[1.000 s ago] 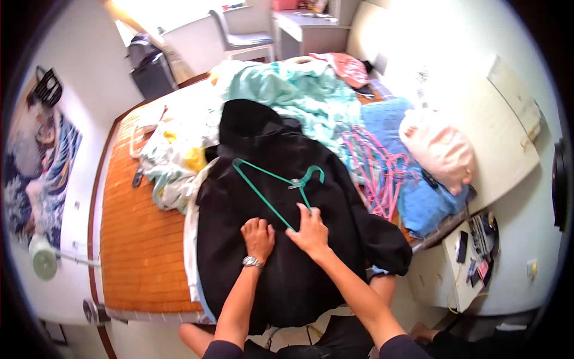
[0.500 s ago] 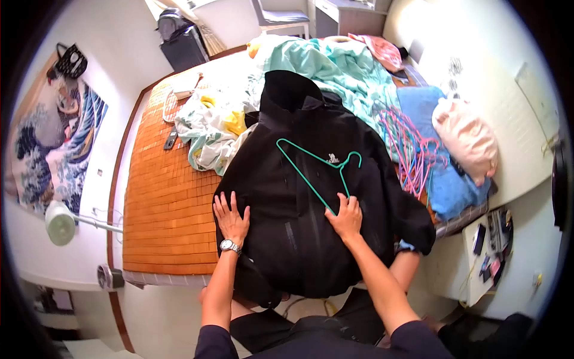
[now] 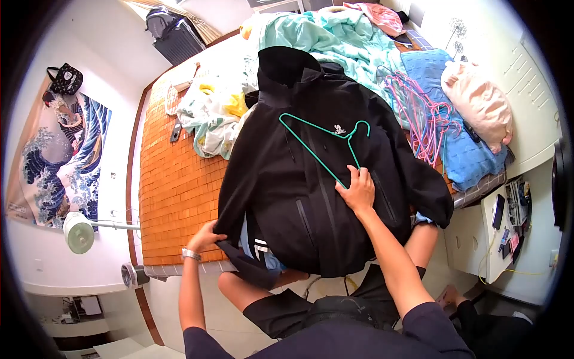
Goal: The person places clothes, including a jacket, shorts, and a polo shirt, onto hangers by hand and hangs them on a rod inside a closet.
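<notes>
Orange-matted bed (image 3: 179, 215) — black jacket (image 3: 299, 188) atop

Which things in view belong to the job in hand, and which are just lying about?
In the job:
- black jacket
- green hanger, lying on the jacket
- left hand, gripping black cloth at the jacket's side
- right hand, on the hanger

Lying about, it seems:
- mostly pink hanger pile
- mint quilt
- blue cloth
- pale pink pillow

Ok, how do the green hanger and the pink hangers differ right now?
The green hanger lies singly on the black jacket; the pink hangers lie in a tangled heap. The right hand grips the green hanger; no hand touches the pink hangers. Both have slim frames.
</notes>
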A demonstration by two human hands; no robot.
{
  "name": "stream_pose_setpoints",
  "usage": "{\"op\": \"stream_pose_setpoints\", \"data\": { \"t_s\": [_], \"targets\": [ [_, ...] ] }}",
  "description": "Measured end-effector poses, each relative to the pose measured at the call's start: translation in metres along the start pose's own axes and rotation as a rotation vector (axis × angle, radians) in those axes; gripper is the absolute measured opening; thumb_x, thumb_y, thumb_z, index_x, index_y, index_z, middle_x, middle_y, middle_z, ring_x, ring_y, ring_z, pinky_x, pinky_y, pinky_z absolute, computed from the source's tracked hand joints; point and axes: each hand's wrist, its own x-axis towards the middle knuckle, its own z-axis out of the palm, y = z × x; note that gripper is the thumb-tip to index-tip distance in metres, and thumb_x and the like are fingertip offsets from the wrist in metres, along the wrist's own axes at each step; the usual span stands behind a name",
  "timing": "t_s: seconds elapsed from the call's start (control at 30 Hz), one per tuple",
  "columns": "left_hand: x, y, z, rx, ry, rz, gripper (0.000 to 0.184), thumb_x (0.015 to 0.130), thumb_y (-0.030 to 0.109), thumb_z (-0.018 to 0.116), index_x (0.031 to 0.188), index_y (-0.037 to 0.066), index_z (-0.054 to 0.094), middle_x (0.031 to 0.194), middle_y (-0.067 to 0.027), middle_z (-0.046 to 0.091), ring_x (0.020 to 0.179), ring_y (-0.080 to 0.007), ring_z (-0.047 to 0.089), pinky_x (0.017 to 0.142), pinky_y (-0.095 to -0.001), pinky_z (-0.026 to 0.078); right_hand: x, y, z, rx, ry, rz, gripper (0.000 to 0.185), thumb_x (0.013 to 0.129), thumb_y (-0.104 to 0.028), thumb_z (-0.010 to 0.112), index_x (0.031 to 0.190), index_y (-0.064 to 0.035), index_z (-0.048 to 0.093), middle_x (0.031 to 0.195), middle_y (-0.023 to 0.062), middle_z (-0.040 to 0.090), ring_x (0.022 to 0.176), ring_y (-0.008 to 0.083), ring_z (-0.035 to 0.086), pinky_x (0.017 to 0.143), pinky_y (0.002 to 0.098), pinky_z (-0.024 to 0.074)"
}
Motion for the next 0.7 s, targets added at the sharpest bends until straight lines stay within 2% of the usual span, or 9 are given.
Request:
{"op": "stream_pose_setpoints", "data": {
  "t_s": [0.07, 0.13, 0.2, 0.27, 0.3, 0.37, 0.47, 0.63, 0.7],
  "targets": [
    [-0.003, 0.004, -0.028, 0.057, 0.08, -0.171, 0.044, 0.086, -0.004, 0.072, 0.128, 0.006, 0.063, 0.101, -0.0005, 0.069, 0.085, -0.01, 0.064, 0.071, -0.0278, 0.054, 0.0, 0.001, 0.002, 0.004, 0.027, -0.01, 0.059, 0.075, -0.041, 0.078, 0.121, -0.01, 0.06, 0.101, 0.0125, 0.053, 0.092, 0.0323, 0.061, 0.08, 0.0442, 0.0534],
    [0.008, -0.019, -0.065, 0.131, 0.165, -0.241, 0.048, 0.085, -0.003, 0.073, 0.13, 0.008, 0.062, 0.098, -0.0016, 0.07, 0.082, -0.011, 0.065, 0.065, -0.0281, 0.054, 0.001, 0.0, 0.001, 0.006, 0.016, 0.003, 0.058, 0.074, -0.041, 0.078, 0.121, -0.0103, 0.061, 0.101, 0.0122, 0.053, 0.092, 0.0322, 0.061, 0.08, 0.0443, 0.0534],
    [0.023, -0.049, -0.093, 0.778, 0.422, -0.086, 0.052, 0.077, -0.001, 0.07, 0.128, 0.007, 0.062, 0.108, -0.0131, 0.071, 0.09, -0.0296, 0.069, 0.075, -0.0418, 0.057, 0.001, 0.001, 0.0, 0.006, 0.005, 0.017, 0.058, 0.074, -0.04, 0.078, 0.12, -0.0105, 0.061, 0.101, 0.0119, 0.053, 0.091, 0.0322, 0.061, 0.08, 0.0443, 0.0535],
    [0.022, -0.035, -0.075, 1.103, 0.758, -0.089, 0.049, 0.075, 0.003, 0.066, 0.123, 0.009, 0.063, 0.114, -0.0154, 0.065, 0.105, -0.0386, 0.061, 0.085, -0.0499, 0.051, 0.002, 0.0, 0.001, 0.026, 0.003, 0.02, 0.058, 0.074, -0.041, 0.078, 0.12, -0.0109, 0.061, 0.1, 0.0114, 0.053, 0.091, 0.032, 0.061, 0.079, 0.0444, 0.0535],
    [0.023, -0.023, -0.066, 1.104, 0.753, -0.086, 0.049, 0.075, 0.003, 0.066, 0.123, 0.009, 0.063, 0.114, -0.0154, 0.065, 0.105, -0.0386, 0.061, 0.085, -0.0499, 0.051, 0.002, 0.0, 0.002, 0.022, 0.003, 0.024, 0.058, 0.074, -0.041, 0.078, 0.12, -0.0109, 0.061, 0.1, 0.0114, 0.053, 0.091, 0.032, 0.061, 0.079, 0.0444, 0.0535],
    [0.026, -0.006, -0.051, 1.319, 1.077, 0.033, 0.041, 0.079, 0.001, 0.061, 0.118, 0.011, 0.064, 0.117, -0.014, 0.061, 0.111, -0.0347, 0.057, 0.087, -0.0502, 0.049, 0.002, 0.0, 0.002, 0.016, 0.015, 0.021, 0.058, 0.074, -0.041, 0.078, 0.12, -0.011, 0.061, 0.1, 0.0108, 0.052, 0.092, 0.0316, 0.061, 0.079, 0.0441, 0.0534],
    [0.03, -0.026, -0.065, 1.273, 1.183, -0.072, 0.038, 0.082, 0.002, 0.061, 0.118, 0.013, 0.064, 0.119, -0.0138, 0.06, 0.109, -0.0341, 0.057, 0.086, -0.0495, 0.048, 0.002, 0.001, 0.001, 0.011, 0.006, 0.025, 0.058, 0.074, -0.041, 0.078, 0.121, -0.0112, 0.061, 0.1, 0.0106, 0.052, 0.093, 0.0313, 0.061, 0.079, 0.0438, 0.0533],
    [-0.004, -0.071, -0.102, 1.313, 0.994, -0.29, 0.032, 0.087, 0.008, 0.061, 0.118, 0.013, 0.063, 0.119, -0.012, 0.062, 0.113, -0.0332, 0.058, 0.087, -0.05, 0.048, 0.002, -0.001, 0.001, 0.022, 0.008, 0.031, 0.057, 0.073, -0.04, 0.079, 0.118, -0.0106, 0.061, 0.1, 0.0112, 0.053, 0.092, 0.0316, 0.061, 0.08, 0.0436, 0.0534],
    [-0.018, -0.08, -0.107, 1.252, 0.999, -0.569, 0.028, 0.089, 0.014, 0.063, 0.117, 0.012, 0.064, 0.121, -0.0114, 0.063, 0.115, -0.0313, 0.058, 0.09, -0.0514, 0.047, 0.003, -0.001, 0.002, 0.028, 0.023, 0.023, 0.056, 0.073, -0.04, 0.079, 0.118, -0.0103, 0.061, 0.1, 0.0115, 0.053, 0.092, 0.032, 0.061, 0.079, 0.0436, 0.0535]
  ]
}}
